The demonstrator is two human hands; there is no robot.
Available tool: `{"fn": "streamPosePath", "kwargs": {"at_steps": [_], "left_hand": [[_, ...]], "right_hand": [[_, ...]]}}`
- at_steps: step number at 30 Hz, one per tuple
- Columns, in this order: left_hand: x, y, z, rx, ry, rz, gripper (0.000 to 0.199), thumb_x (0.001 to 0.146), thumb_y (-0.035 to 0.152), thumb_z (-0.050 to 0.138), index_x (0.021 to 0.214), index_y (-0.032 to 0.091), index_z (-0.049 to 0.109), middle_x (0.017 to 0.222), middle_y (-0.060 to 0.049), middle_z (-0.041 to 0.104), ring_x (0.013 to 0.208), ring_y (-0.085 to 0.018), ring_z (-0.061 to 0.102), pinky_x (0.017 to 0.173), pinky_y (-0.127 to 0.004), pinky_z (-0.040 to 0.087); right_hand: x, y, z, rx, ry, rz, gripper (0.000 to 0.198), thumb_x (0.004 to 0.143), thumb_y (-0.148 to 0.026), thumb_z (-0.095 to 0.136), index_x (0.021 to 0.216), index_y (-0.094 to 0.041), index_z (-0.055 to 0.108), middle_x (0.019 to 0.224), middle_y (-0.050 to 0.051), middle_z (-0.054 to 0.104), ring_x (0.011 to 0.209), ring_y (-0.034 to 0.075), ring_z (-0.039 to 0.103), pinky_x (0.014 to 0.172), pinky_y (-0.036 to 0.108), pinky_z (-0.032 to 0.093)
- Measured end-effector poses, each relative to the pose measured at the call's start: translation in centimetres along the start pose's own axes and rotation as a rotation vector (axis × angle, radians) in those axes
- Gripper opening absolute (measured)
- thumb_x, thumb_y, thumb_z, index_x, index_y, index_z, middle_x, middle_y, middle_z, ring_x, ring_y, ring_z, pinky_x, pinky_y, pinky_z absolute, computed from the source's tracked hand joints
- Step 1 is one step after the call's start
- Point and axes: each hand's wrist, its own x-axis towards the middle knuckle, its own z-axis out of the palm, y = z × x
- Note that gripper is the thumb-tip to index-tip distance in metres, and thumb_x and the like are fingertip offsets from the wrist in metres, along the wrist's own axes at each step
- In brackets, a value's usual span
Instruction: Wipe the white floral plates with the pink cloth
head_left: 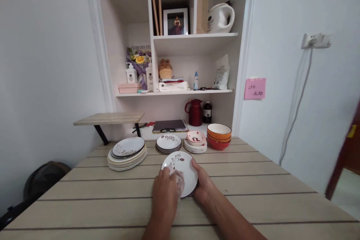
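Left hand [164,192]: clutching crumpled cloth [180,182], perhaps tissue | right hand [203,184]: gripping round plate [187,165]

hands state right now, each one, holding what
Left hand: closed on a crumpled pale cloth, against the plate.
Right hand: holding the dark-rimmed floral plate by its edge.

Two bare hands and two bare arms.
The left hand [164,191] has a rounded back, with knuckles like little bumps. The right hand [204,187] has a thumb [196,167] with a round tip. The right wrist [210,199] is thin, and the right arm [234,216] gets wider below it and looks smooth. Less of the left arm [158,228] shows. Both arms are bare right down to the bottom edge.
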Motion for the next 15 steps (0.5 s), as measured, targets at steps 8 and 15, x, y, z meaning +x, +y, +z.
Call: {"fn": "streamPosePath", "kwargs": {"at_steps": [8,15], "left_hand": [[-0.4,1.2,0.8,-0.198,0.037,0.098,0.045,0.081,0.012,0.055,0.118,0.037,0.064,0.127,-0.002,0.053,0.118,-0.022,0.047,0.098,-0.034,0.036],[0.7,-1.0,1.0,-0.022,0.111,-0.186,0.041,0.086,0.018,0.054,0.122,0.037,0.061,0.121,-0.006,0.057,0.11,-0.024,0.052,0.09,-0.037,0.038]], "right_hand": [[-0.5,0.8,0.5,-0.058,-0.127,0.032,0.056,0.086,-0.05,0.054,0.118,-0.005,0.06,0.105,0.018,0.073,0.1,0.029,0.068,0.095,0.04,0.047],[-0.4,1.1,0.6,-0.146,-0.031,-0.034,0.056,0.082,-0.054,0.058,0.113,-0.008,0.064,0.095,0.016,0.076,0.087,0.028,0.071,0.09,0.04,0.049]]}}
